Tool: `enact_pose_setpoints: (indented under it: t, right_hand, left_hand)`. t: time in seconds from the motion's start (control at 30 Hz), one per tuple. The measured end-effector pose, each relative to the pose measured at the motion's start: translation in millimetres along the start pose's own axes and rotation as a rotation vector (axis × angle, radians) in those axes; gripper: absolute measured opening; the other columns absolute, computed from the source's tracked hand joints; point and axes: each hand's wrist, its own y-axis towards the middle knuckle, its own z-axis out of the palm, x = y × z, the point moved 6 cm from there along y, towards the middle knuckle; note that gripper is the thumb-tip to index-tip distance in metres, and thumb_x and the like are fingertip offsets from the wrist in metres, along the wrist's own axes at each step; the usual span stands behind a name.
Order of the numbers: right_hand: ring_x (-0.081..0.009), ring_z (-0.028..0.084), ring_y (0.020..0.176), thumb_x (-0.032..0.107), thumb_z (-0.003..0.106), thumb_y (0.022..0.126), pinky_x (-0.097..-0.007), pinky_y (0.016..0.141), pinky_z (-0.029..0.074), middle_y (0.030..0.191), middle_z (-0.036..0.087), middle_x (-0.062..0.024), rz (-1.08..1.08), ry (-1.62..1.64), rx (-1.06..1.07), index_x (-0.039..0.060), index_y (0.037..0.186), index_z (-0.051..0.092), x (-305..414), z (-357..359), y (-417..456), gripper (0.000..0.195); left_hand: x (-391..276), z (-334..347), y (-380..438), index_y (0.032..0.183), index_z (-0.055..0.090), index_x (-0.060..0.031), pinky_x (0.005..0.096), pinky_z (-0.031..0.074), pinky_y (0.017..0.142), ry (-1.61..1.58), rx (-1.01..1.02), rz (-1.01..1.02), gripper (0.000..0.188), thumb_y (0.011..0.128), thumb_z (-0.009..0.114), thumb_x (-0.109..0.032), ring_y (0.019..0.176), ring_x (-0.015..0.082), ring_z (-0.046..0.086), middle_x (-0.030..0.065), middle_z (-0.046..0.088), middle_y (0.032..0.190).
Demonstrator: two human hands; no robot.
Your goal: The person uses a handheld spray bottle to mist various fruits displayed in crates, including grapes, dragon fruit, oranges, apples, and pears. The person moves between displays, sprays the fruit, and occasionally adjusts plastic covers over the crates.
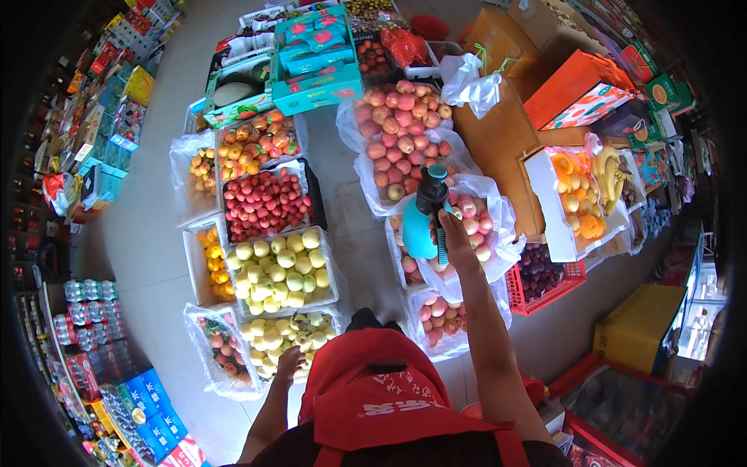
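Observation:
My right hand (454, 233) grips the black handle of a pump spray bottle (417, 227) with a teal body. The bottle is over a lined crate of pink apples (475, 230). My left hand (290, 363) holds nothing and hangs low at the near edge of a crate of pale yellow pears (265, 344), its fingers somewhat apart. Beyond that crate stands another box of pale green-yellow fruit (280, 268). Small red fruits (265, 201) fill a black crate farther up the left row.
A floor aisle (356, 233) runs between the two fruit rows. Right of the apples are a cardboard sheet (496, 140), a red basket of dark plums (545, 274) and a white foam box (548, 204) with bananas (610, 175). Packed bottles (87, 315) stand at left.

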Motion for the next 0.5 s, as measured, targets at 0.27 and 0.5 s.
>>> enact_pose_setpoints:
  t: [0.27, 0.5]
  right_hand:
    - [-0.0098, 0.052, 0.057, 0.043, 0.05, 0.095, -0.0237, 0.05, 0.041, 0.073, 0.058, -0.0018, 0.146, -0.033, -0.021, 0.0052, 0.094, 0.059, -63.8, -28.3, -33.7, 0.039]
    - [-0.0094, 0.052, 0.058, 0.045, 0.046, 0.097, -0.0247, 0.052, 0.042, 0.074, 0.058, -0.0011, 0.302, -0.048, -0.039, 0.0057, 0.095, 0.059, -108.5, -58.9, -91.2, 0.042]
  left_hand:
    - [8.7, 11.7, -22.2, 0.131, 0.049, -0.0079, 0.0309, 0.048, 0.072, 0.046, -0.021, -0.025, 0.045, 0.09, 0.054, -0.026, 0.085, 0.0167, 0.063, 0.0079, 0.065, 0.105]
    - [14.9, 23.2, -31.6, 0.129, 0.049, -0.0084, 0.0305, 0.047, 0.07, 0.053, 0.007, -0.024, 0.042, 0.091, 0.053, -0.024, 0.083, 0.0168, 0.062, 0.0068, 0.064, 0.102]
